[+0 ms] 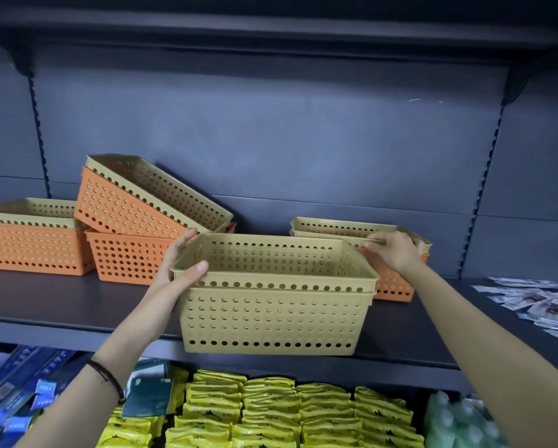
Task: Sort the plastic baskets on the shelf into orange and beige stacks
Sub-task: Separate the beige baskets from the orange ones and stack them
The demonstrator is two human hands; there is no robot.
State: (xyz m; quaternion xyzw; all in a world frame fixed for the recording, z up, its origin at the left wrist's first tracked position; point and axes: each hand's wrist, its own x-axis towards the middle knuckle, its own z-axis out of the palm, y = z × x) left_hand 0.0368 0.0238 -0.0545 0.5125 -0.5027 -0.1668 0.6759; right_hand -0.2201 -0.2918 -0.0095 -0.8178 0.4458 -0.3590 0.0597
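A beige stack (271, 318) of two nested baskets stands at the shelf's front middle. My left hand (182, 263) grips its left rim. My right hand (395, 248) holds the rim of the beige baskets (329, 226) nested in an orange basket (395, 286) behind the stack on the right. At the left, a tilted beige basket (161, 185) sits inside a tilted orange basket (119, 208), leaning on another orange basket (125, 257). Far left, a beige basket (29, 211) rests inside an orange one (29, 250).
The dark shelf (77, 302) has a back panel close behind the baskets. Loose printed packets (539, 302) lie on its right end. Below, yellow packets (271, 412), blue boxes (19, 383) and green packs (455, 421) fill the lower shelf.
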